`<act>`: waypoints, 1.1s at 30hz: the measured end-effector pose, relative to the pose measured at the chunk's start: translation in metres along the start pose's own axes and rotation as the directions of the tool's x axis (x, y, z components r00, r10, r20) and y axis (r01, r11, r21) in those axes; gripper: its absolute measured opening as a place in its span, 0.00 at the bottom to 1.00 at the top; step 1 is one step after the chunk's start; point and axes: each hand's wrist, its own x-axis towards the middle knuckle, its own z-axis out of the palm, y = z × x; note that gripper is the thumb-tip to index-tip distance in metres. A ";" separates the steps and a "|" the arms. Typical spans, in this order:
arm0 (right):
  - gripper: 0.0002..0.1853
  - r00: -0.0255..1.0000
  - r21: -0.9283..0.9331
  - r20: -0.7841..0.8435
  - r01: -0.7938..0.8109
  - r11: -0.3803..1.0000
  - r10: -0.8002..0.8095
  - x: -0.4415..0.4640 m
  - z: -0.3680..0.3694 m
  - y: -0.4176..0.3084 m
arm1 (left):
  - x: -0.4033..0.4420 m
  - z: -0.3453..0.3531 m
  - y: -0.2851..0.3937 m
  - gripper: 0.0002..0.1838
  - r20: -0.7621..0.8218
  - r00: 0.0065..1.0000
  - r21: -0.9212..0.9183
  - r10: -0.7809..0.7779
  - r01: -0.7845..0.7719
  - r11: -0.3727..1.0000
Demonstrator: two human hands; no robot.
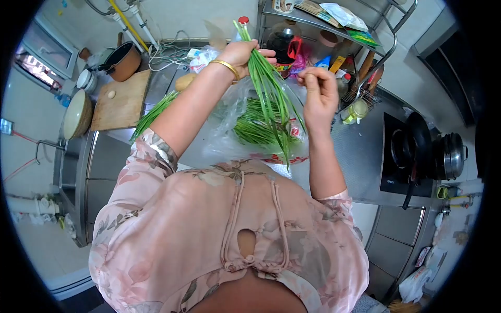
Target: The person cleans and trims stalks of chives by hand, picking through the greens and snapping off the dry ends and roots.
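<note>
A bunch of long green stalks point(267, 78) is held by my left hand point(244, 56), their pale ends up and leaf tips hanging down. To the right of the bunch, my right hand point(319, 91) is raised with its fingers curled and thumb pressed to them; anything between the fingertips is too small to make out. Beneath the held bunch, more green stalks point(250, 125) lie in an open clear plastic bag point(216, 138). Another pile of stalks point(154, 116) rests on the counter beside my left forearm.
A cutting board point(121, 101) and an orange-brown pot point(124, 61) stand at the left. A metal rack point(323, 26) with bottles is behind my right hand. The cooktop point(391, 156) with dark pans point(417, 133) is at the right.
</note>
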 end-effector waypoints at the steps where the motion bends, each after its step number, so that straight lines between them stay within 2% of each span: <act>1: 0.05 0.999 0.020 0.020 -0.036 0.999 0.036 0.001 -0.007 -0.010 | 0.001 -0.002 0.002 0.12 -0.030 1.000 -0.001 0.001 -0.001 1.000; 2: 0.06 0.978 -0.003 0.101 -0.180 0.984 0.180 0.001 -0.016 -0.019 | 0.003 -0.004 0.004 0.13 -0.029 1.000 0.001 0.008 -0.008 1.000; 4: 0.07 0.856 -0.081 0.246 -0.450 0.889 0.455 -0.002 -0.033 -0.037 | 0.005 -0.009 0.005 0.14 -0.028 0.999 0.006 0.017 -0.017 1.000; 5: 0.08 0.773 -0.240 0.285 -0.515 0.823 0.566 -0.005 -0.037 -0.043 | 0.004 -0.010 0.005 0.15 -0.032 0.999 0.010 0.024 -0.023 1.000; 8: 0.08 0.722 -0.405 0.272 -0.513 0.757 0.636 -0.014 -0.036 -0.041 | 0.005 -0.009 0.004 0.16 -0.042 0.998 0.019 0.042 -0.041 0.999; 9: 0.10 0.831 -0.392 0.303 -0.337 0.856 0.466 -0.021 -0.033 -0.027 | 0.004 -0.008 0.004 0.16 -0.049 0.998 0.019 0.047 -0.046 0.999; 13: 0.11 0.655 -0.380 0.354 -0.552 0.743 0.668 -0.023 -0.029 -0.019 | 0.007 -0.008 0.002 0.15 -0.054 0.997 0.033 0.063 -0.061 0.998; 16: 0.11 0.609 -0.441 0.337 -0.572 0.692 0.718 -0.020 -0.022 -0.017 | 0.005 -0.008 0.002 0.14 -0.050 0.996 0.033 0.071 -0.069 0.997; 19: 0.10 0.585 -0.332 0.319 -0.668 0.666 0.746 -0.021 -0.023 -0.003 | 0.000 -0.007 0.006 0.13 -0.077 0.995 0.041 0.067 -0.064 0.997; 22: 0.09 0.657 -0.352 0.296 -0.600 0.718 0.694 -0.022 -0.021 -0.001 | 0.000 -0.016 0.007 0.13 -0.061 0.995 0.137 0.075 -0.066 0.988; 23: 0.08 0.787 -0.436 0.330 -0.362 0.824 0.521 -0.021 -0.021 -0.001 | 0.003 -0.020 0.006 0.13 -0.062 0.995 0.155 0.080 -0.070 0.985; 24: 0.07 0.865 -0.500 0.383 -0.100 0.860 0.323 -0.019 -0.021 0.000 | 0.006 -0.023 0.004 0.13 -0.063 0.994 0.173 0.085 -0.073 0.982; 25: 0.06 0.885 -0.541 0.451 0.168 0.824 0.116 -0.017 -0.021 0.000 | 0.008 -0.024 0.003 0.13 -0.062 0.994 0.191 0.090 -0.077 0.979; 31: 0.04 0.957 -0.490 0.234 0.269 0.829 -0.172 -0.022 -0.013 -0.017 | 0.013 -0.024 -0.002 0.17 -0.122 0.990 0.153 0.071 -0.052 0.987; 33: 0.04 0.948 -0.435 0.234 0.302 0.848 -0.217 -0.017 -0.017 -0.017 | 0.012 -0.023 -0.001 0.18 -0.155 0.985 0.152 0.077 -0.053 0.987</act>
